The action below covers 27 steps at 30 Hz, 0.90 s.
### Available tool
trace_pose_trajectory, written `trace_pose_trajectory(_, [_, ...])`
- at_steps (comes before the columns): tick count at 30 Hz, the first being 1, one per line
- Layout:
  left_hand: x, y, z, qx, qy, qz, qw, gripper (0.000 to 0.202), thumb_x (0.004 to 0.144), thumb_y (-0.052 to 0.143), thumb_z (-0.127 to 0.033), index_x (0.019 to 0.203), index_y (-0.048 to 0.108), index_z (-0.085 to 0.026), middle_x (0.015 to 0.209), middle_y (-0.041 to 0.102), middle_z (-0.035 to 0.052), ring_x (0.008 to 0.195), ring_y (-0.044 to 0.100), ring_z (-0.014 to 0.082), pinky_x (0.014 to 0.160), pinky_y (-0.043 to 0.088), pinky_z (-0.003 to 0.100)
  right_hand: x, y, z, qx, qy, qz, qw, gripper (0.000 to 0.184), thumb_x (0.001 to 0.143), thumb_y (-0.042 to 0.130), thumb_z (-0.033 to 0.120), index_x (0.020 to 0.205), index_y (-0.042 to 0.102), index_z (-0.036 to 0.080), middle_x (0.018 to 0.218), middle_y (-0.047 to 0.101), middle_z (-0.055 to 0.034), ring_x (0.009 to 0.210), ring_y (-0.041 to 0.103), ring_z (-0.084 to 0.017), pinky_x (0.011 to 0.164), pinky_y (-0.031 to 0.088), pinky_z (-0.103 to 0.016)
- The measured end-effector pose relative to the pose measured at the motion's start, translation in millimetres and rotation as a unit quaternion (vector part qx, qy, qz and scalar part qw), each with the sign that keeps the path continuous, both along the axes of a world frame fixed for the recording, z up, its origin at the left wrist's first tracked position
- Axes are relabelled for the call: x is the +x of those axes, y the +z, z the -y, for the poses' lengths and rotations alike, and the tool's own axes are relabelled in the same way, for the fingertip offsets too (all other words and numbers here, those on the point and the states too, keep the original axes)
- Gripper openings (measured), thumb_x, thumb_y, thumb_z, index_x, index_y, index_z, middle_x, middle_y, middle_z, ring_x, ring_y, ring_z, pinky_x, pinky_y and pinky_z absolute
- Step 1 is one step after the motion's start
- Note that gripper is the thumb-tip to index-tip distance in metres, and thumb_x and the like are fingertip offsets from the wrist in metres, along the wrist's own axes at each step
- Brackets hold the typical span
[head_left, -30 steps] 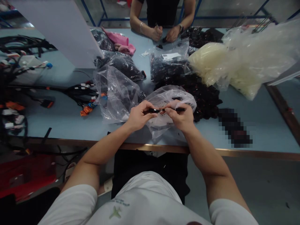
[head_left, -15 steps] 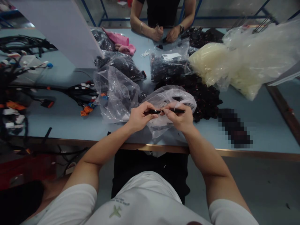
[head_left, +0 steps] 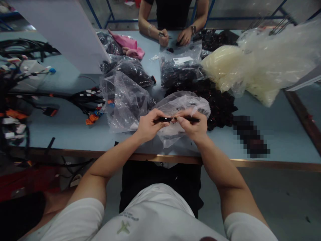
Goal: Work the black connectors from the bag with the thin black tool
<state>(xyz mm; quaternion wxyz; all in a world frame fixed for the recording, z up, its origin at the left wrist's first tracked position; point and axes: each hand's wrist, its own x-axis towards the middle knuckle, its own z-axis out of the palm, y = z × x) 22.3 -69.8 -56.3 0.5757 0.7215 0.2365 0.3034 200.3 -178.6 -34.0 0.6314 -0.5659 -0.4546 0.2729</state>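
My left hand (head_left: 147, 126) is closed in a pinch around a small black plastic part (head_left: 164, 119). My right hand (head_left: 195, 129) grips a slim black pen-like tool (head_left: 192, 118), its tip pointing left at the part's near end. Whether tip and part touch is too small to tell. Both hands are over an opened clear plastic bag (head_left: 168, 136) with small pale pieces inside. Just behind and to the right lies a heap of black parts (head_left: 222, 108) with reddish bits.
Another clear bag (head_left: 122, 110) lies left of my hands. Wire harnesses (head_left: 82, 98) with orange and white connectors spread further left. Bags of yellowish material (head_left: 225, 65) stand at right. A co-worker's hands (head_left: 185, 36) work across the table (head_left: 281, 130). A pixelated dark object (head_left: 250, 137) lies right.
My right hand and its tool have shifted very slightly to the right; my left hand stays almost still. Across the table, the co-worker's hand with a slim tool has moved left and changed its angle.
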Motion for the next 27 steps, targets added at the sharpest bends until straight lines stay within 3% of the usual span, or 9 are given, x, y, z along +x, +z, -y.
trace_pose_trajectory(10, [-0.3, -6.0, -0.6, 0.021, -0.003, 0.002, 1.000, 0.044, 0.085, 0.086, -0.059, 0.104, 0.071, -0.021, 0.107, 0.083, 0.0076, 0.094, 0.081, 0.0219, 0.084, 0.065, 0.034, -2.9, 0.8, 1.1, 0.021, 0.007, -0.013, 1.000, 0.019, 0.084, 0.083, 0.044, 0.081, 0.077, 0.026, 0.075, 0.078, -0.0031, 0.073, 0.074, -0.022, 0.067, 0.063, -0.037])
trace_pose_trajectory(18, [-0.1, -1.0, 0.3, 0.039, 0.002, -0.011, 0.999, 0.045, 0.086, 0.084, -0.061, 0.102, 0.070, -0.022, 0.106, 0.084, 0.0069, 0.093, 0.080, 0.0217, 0.084, 0.064, 0.033, -2.7, 1.7, 2.1, -0.013, 0.006, 0.004, 1.000, 0.024, 0.082, 0.084, 0.047, 0.080, 0.076, 0.025, 0.074, 0.077, -0.0041, 0.072, 0.073, -0.022, 0.065, 0.062, -0.037])
trace_pose_trajectory(27, [0.2, 3.5, 4.0, 0.063, 0.009, -0.016, 0.998, 0.047, 0.085, 0.083, -0.066, 0.099, 0.070, -0.023, 0.102, 0.085, 0.0050, 0.090, 0.081, 0.0210, 0.082, 0.066, 0.032, -2.9, -5.2, 2.0, -0.028, 0.013, 0.032, 0.999, 0.018, 0.084, 0.080, 0.041, 0.080, 0.074, 0.025, 0.077, 0.078, -0.0041, 0.071, 0.072, -0.021, 0.066, 0.059, -0.036])
